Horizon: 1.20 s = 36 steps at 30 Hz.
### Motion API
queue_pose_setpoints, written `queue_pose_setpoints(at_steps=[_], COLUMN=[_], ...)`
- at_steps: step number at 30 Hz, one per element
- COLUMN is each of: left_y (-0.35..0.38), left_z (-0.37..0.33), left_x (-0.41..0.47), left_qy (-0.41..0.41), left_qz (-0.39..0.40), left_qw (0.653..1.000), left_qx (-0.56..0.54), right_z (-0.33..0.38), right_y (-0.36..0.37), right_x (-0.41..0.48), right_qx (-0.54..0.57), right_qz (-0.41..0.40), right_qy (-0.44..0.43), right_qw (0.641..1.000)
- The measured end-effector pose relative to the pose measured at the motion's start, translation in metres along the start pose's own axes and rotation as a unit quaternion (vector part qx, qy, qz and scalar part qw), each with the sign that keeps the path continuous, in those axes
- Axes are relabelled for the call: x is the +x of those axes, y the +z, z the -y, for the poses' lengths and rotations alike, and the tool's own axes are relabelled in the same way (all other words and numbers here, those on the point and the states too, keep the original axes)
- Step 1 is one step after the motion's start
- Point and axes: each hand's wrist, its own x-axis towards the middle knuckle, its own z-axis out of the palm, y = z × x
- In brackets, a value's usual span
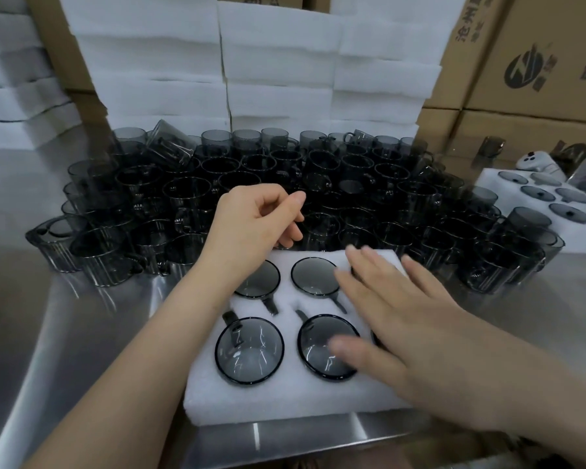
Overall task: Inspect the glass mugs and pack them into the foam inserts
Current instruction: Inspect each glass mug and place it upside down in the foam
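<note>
A white foam insert (pixel 285 397) lies on the steel table in front of me, with several dark glass mugs sunk into its round holes, such as the front left mug (pixel 249 350) and the back middle mug (pixel 313 276). My right hand (pixel 396 319) lies flat and blurred over the insert's right side, fingers straight, covering the mugs there. My left hand (pixel 254 221) hovers above the insert's far left edge, fingers loosely curled, holding nothing. Behind the insert stands a dense crowd of loose smoky glass mugs (pixel 352 198).
Stacks of white foam sheets (pixel 278 62) rise behind the mugs. Cardboard boxes (pixel 538 62) stand at the right. A second filled foam insert (pixel 508 238) lies at the right. More foam (pixel 14 79) is piled at the far left. The table's front edge (pixel 285 445) is near.
</note>
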Motion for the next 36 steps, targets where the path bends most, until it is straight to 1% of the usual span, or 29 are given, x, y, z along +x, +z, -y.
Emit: queue_pose_setpoints(at_steps=[2, 3, 6, 8, 9, 10, 11, 12, 13, 14, 15, 16, 17, 19, 21, 23, 28, 36], left_y=[-0.001, -0.001, -0.001, -0.001, -0.001, -0.001, -0.001, -0.002, -0.001, -0.001, -0.001, -0.001, -0.002, -0.002, -0.002, -0.002, -0.002, -0.003], left_z=[0.000, 0.000, 0.001, 0.002, 0.003, 0.003, 0.003, 0.003, 0.003, 0.003, 0.003, 0.003, 0.003, 0.003, 0.003, 0.002, 0.000, 0.000], left_x=[0.000, 0.000, 0.001, 0.001, 0.001, 0.002, 0.002, 0.001, 0.001, 0.001, 0.001, 0.001, 0.001, 0.001, 0.000, 0.000, 0.000, 0.000], left_qy=[0.007, 0.010, 0.010, 0.008, 0.006, 0.005, 0.004, 0.002, -0.001, -0.004, -0.007, -0.009, -0.009, -0.010, -0.013, -0.016, -0.015, -0.016], left_qz=[-0.002, -0.003, -0.003, 0.002, 0.004, 0.006, 0.006, 0.007, 0.007, 0.008, 0.010, 0.012, 0.013, 0.013, 0.012, 0.013, 0.016, 0.012], left_qw=[1.000, 1.000, 1.000, 1.000, 1.000, 1.000, 1.000, 1.000, 1.000, 1.000, 1.000, 1.000, 1.000, 1.000, 1.000, 1.000, 1.000, 1.000], left_qx=[-0.003, -0.003, -0.005, -0.003, -0.002, -0.002, -0.003, -0.004, -0.006, -0.007, -0.006, -0.005, -0.002, 0.001, -0.002, -0.006, 0.005, 0.000], right_z=[0.006, 0.008, 0.008, 0.004, 0.002, 0.000, -0.004, -0.011, -0.020, -0.032, -0.046, -0.062, -0.077, -0.100, -0.111, -0.117, -0.125, -0.127], right_y=[-0.002, -0.001, 0.006, 0.009, 0.008, 0.007, 0.004, 0.001, -0.004, -0.012, -0.022, -0.032, -0.043, -0.061, -0.066, -0.063, -0.063, -0.064], right_x=[0.014, 0.020, 0.029, 0.029, 0.030, 0.032, 0.035, 0.040, 0.047, 0.056, 0.066, 0.079, 0.092, 0.118, 0.137, 0.151, 0.166, 0.164], right_qx=[0.011, 0.024, 0.060, 0.103, 0.151, 0.212, 0.267, 0.300, 0.300, 0.274, 0.236, 0.199, 0.170, 0.155, 0.170, 0.156, 0.081, 0.086], right_qz=[-0.060, -0.068, -0.045, -0.069, -0.090, -0.121, -0.172, -0.240, -0.311, -0.369, -0.406, -0.419, -0.408, -0.330, -0.241, -0.192, -0.198, -0.216], right_qy=[-0.012, -0.019, -0.046, -0.070, -0.074, -0.067, -0.054, -0.037, -0.014, 0.019, 0.059, 0.097, 0.128, 0.166, 0.180, 0.191, 0.224, 0.213], right_qw=[0.998, 0.997, 0.996, 0.990, 0.982, 0.967, 0.947, 0.923, 0.902, 0.888, 0.881, 0.881, 0.888, 0.916, 0.938, 0.950, 0.951, 0.949])
